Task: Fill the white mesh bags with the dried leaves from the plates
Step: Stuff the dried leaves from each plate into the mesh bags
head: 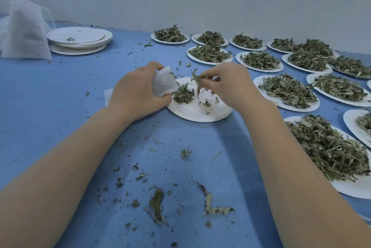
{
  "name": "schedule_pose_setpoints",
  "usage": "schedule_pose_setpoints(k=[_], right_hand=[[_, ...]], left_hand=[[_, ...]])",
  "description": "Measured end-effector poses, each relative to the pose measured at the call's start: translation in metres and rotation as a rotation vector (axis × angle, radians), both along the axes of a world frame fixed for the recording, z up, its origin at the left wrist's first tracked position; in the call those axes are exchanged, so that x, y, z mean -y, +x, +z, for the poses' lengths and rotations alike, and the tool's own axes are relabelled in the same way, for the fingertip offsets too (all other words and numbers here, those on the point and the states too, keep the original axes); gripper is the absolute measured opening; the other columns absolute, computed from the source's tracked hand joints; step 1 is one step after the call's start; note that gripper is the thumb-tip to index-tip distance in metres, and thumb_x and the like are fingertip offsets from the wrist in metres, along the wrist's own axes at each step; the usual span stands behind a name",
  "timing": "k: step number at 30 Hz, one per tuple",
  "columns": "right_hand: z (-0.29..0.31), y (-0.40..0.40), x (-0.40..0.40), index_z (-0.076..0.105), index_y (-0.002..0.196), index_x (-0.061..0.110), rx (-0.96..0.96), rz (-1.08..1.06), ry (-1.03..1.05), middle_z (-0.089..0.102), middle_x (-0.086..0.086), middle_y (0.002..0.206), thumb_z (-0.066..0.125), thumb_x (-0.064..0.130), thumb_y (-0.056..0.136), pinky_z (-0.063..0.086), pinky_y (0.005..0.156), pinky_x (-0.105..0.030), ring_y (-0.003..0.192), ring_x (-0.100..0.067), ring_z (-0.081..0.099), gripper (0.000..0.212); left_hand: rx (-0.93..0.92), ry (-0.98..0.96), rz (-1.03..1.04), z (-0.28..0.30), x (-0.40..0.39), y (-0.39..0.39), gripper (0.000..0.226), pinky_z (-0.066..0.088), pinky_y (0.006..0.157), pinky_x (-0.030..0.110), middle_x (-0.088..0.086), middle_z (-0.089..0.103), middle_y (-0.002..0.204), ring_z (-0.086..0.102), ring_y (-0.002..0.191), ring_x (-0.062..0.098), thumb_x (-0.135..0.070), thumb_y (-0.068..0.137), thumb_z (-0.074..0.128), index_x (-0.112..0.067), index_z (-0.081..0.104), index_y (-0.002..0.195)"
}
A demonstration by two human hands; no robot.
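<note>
White mesh bag [163, 83] gripped in left hand [136, 91] at frame centre; right hand [228, 85] pinches dried leaves [197, 81] above plate [192, 112].

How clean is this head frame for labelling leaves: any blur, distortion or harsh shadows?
Head view: lighting is soft and even, with no glare; wide-angle distortion bends the wall and stretches the forearms at the edges; the leaves pinched in the right hand are slightly motion-blurred; the bag in the left hand is sharp.
</note>
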State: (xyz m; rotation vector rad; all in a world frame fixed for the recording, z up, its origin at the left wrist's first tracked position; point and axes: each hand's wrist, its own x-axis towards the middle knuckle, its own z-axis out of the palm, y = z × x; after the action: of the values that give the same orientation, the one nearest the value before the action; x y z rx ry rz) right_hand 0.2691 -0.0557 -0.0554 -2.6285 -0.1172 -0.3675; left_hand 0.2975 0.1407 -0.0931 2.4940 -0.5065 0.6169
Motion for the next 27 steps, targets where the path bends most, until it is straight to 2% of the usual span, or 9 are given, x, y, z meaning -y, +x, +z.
schedule_pose_setpoints(k=[5,8,11,14,16,19,21,24,27], right_hand=[[0.013,-0.006,-0.011,0.074,0.100,0.020,0.016,0.126,-0.020,0.068,-0.011,0.096,0.066,0.023,0.087,0.046,0.077,-0.030,0.087,-0.026,0.061,0.015],[0.016,-0.006,-0.022,0.074,0.097,0.011,0.006,0.193,-0.098,0.066,-0.016,0.099,0.066,0.020,0.086,0.044,0.079,-0.034,0.090,-0.030,0.060,0.016],[0.015,-0.007,-0.030,0.073,0.095,0.014,0.013,0.226,-0.068,0.067,-0.007,0.083,0.072,0.020,0.079,0.042,0.069,-0.024,0.072,-0.016,0.057,0.017],[0.016,-0.010,-0.028,0.073,0.099,0.017,-0.005,0.220,0.195,0.069,0.002,0.080,0.076,0.013,0.072,0.044,0.056,-0.015,0.065,-0.003,0.057,0.027],[0.015,-0.012,-0.026,0.071,0.096,0.019,-0.030,0.193,0.363,0.067,0.008,0.079,0.076,0.008,0.071,0.035,0.044,-0.007,0.059,0.005,0.057,0.027],[0.014,-0.013,-0.026,0.067,0.086,0.023,-0.022,0.159,0.513,0.067,0.009,0.081,0.076,0.005,0.070,0.031,0.040,-0.005,0.064,-0.001,0.061,0.026],[0.013,-0.014,-0.027,0.068,0.082,0.023,-0.014,0.163,0.542,0.067,0.009,0.077,0.075,0.004,0.071,0.032,0.039,-0.005,0.059,0.004,0.059,0.024],[0.012,-0.014,-0.030,0.072,0.081,0.021,0.007,0.175,0.544,0.069,0.009,0.072,0.074,0.003,0.074,0.039,0.048,-0.005,0.056,0.008,0.058,0.019],[0.011,-0.014,-0.036,0.077,0.084,0.018,0.024,0.212,0.447,0.072,-0.004,0.072,0.069,0.002,0.073,0.049,0.062,-0.018,0.064,0.000,0.058,0.021]], left_hand=[[0.041,0.053,-0.028,0.002,0.002,-0.003,0.050,0.040,0.071,0.030,0.003,0.063,0.105,0.058,0.092,0.028,-0.034,0.071,0.071,-0.021,0.053,0.116],[0.091,0.082,-0.050,0.005,0.007,-0.007,0.050,0.039,0.068,0.031,0.006,0.062,0.105,0.057,0.090,0.031,-0.030,0.070,0.069,-0.017,0.055,0.116],[0.112,0.080,-0.094,0.008,0.011,-0.010,0.050,0.040,0.068,0.033,0.007,0.063,0.101,0.057,0.087,0.031,-0.030,0.069,0.068,-0.014,0.056,0.116],[0.089,0.027,-0.106,0.009,0.012,-0.012,0.051,0.042,0.070,0.034,0.006,0.063,0.102,0.057,0.088,0.028,-0.032,0.070,0.070,-0.013,0.055,0.116],[0.060,-0.033,-0.107,0.008,0.014,-0.011,0.049,0.041,0.070,0.030,0.000,0.062,0.100,0.055,0.086,0.022,-0.034,0.071,0.070,-0.017,0.055,0.114],[0.057,-0.126,-0.122,0.009,0.015,-0.013,0.045,0.036,0.067,0.025,-0.008,0.058,0.091,0.052,0.081,0.014,-0.033,0.072,0.072,-0.019,0.057,0.113],[0.075,-0.177,-0.146,0.010,0.015,-0.014,0.045,0.042,0.069,0.030,-0.005,0.061,0.091,0.055,0.082,0.017,-0.031,0.072,0.074,-0.016,0.059,0.112],[0.097,-0.168,-0.155,0.011,0.017,-0.016,0.045,0.043,0.069,0.030,-0.003,0.063,0.091,0.055,0.081,0.018,-0.030,0.071,0.075,-0.015,0.059,0.111],[0.091,-0.161,-0.146,0.011,0.019,-0.016,0.044,0.040,0.068,0.027,-0.009,0.059,0.089,0.052,0.079,0.013,-0.029,0.071,0.074,-0.018,0.058,0.111]])
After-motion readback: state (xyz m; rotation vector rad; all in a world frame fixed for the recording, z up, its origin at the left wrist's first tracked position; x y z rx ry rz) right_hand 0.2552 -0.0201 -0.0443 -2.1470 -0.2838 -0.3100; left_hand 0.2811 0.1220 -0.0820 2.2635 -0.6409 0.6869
